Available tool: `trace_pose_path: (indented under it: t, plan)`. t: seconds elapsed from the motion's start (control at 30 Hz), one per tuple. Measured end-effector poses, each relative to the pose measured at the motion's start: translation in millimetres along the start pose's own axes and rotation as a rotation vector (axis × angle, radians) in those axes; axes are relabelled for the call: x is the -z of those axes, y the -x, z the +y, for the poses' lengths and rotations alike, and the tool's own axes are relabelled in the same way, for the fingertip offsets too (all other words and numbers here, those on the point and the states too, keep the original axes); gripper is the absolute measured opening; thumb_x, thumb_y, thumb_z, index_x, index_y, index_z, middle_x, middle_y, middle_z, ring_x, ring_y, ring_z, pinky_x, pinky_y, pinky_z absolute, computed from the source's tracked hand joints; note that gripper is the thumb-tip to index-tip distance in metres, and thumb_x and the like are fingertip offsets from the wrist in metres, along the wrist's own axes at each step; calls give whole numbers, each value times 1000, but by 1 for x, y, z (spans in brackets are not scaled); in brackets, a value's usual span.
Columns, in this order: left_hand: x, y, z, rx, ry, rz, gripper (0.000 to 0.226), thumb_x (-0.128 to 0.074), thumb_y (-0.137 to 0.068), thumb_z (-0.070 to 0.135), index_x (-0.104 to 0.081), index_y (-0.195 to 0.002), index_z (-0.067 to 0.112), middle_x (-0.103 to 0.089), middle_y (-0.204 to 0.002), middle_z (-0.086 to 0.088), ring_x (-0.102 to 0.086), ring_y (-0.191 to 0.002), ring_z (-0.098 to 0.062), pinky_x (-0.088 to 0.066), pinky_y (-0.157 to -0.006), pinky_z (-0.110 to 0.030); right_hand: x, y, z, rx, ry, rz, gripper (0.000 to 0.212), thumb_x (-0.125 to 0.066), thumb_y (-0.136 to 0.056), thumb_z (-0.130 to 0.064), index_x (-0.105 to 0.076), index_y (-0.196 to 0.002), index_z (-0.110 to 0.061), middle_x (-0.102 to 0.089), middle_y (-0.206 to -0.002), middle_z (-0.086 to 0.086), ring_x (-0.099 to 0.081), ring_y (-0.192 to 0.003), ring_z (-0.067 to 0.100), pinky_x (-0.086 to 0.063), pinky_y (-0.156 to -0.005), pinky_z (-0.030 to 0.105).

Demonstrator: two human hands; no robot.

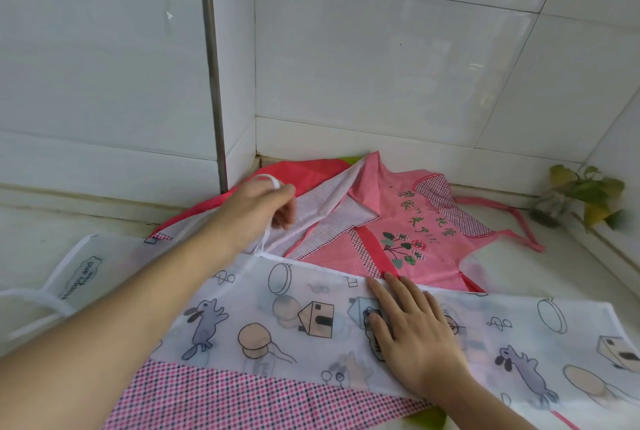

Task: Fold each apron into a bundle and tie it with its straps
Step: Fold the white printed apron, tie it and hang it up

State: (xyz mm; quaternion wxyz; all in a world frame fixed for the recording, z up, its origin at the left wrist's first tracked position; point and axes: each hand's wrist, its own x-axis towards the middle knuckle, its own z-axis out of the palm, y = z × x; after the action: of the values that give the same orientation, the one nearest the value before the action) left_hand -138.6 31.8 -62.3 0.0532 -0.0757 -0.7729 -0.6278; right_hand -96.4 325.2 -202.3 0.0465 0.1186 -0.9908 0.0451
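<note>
White strap (33,305) trails off the L edge of the white printed apron (277,322), which lies spread flat across the near counter (45,239). A pink checked cloth (214,398) shows under its near edge. Your left hand (258,209) reaches past the apron's far edge w/ fingers (285,218) curled round a second white strap (268,181), pulled up off the cloth. Just beyond, a pink apron (412,232) w/ green lettering lies crumpled in the tiled corner. Your right hand (412,329) presses flat on the white printed apron, fingers straight, spread. Potted plant (585,197) sits far R.
</note>
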Motion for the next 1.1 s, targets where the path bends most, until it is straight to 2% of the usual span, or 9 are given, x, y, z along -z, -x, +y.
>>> trace_pose_path:
  t: [0.17, 0.27, 0.4, 0.53, 0.73, 0.8, 0.9, 0.97, 1.1]
  plan:
    - [19, 65, 26, 267, -454, -1115, 27, -54, -109, 19, -71, -121, 1, -76, -120, -10, -71, -116, -26, -51, -106, -29, 0, 0, 0, -3, 16, -14, 69, 1, -97, -64, 1, -163, -46, -4, -174, -11, 0, -160, 15, -3, -130, 41]
    - [14, 88, 24, 436, -492, -1295, 34, -60, -106, 24, -64, -135, 6, -70, -134, -10, -68, -124, -22, -50, -111, -31, 3, 0, -2, -4, -10, -42, 69, 1, -96, -65, 5, -163, -46, 2, -174, -10, 5, -160, 15, 0, -130, 42]
    - [-10, 100, 29, 408, -401, -1218, 34, -54, -109, 27, -63, -133, 6, -71, -133, -9, -70, -120, -23, -51, -111, -45, 6, 0, -2, -24, -50, -74, 63, -7, -102, -64, 8, -161, -49, 13, -173, -11, 17, -159, 15, 6, -130, 44]
    - [-62, 95, -4, 153, -548, -606, 22, -54, -105, 37, -69, -120, 29, -70, -126, 8, -67, -116, -8, -52, -107, -40, 6, -3, -10, -6, -73, -53, 63, -13, -103, -62, 2, -162, -49, 14, -173, -9, 19, -158, 18, 9, -129, 45]
    - [-106, 76, -93, 0, -1247, -375, 66, -9, -98, 69, 19, -156, 54, 20, -170, 19, 15, -159, -28, 4, -123, -64, 21, 4, 10, -7, -573, 20, 60, -42, -105, -51, -16, -160, -55, 0, -171, -25, 12, -156, -1, 6, -128, 33]
    - [-106, 74, -99, -53, -1245, -396, 66, -14, -99, 70, 17, -156, 58, 21, -170, 18, 7, -160, -33, -3, -121, -68, 22, 9, 27, -18, -697, 45, 59, -49, -104, -44, -28, -159, -51, -9, -169, -27, 2, -156, -3, -2, -128, 32]
    - [-105, 76, -93, 9, -1355, -448, 67, -49, -93, 66, -27, -156, 54, -4, -174, 9, -52, -139, -43, -46, -95, -73, 6, 22, 64, 91, -274, 44, 55, -35, -106, -50, -30, -160, -44, -19, -170, -18, -9, -159, 10, -4, -130, 37]
    - [-107, 75, -105, 23, -1386, -429, 78, -51, -92, 66, -18, -161, 50, -23, -172, 5, -57, -134, -42, -50, -91, -70, 6, 32, 97, 27, -152, 57, 55, -25, -105, -54, -29, -160, -45, -24, -169, -15, -15, -158, 14, -8, -129, 35]
    - [-111, 74, -102, -62, -1293, -362, 66, -9, -97, 79, 32, -146, 63, 28, -166, 20, 16, -159, -29, 4, -123, -66, 14, 57, 180, -295, -94, 53, 65, -10, -100, -58, -26, -160, -41, -23, -171, -4, -14, -159, 23, -16, -127, 42]
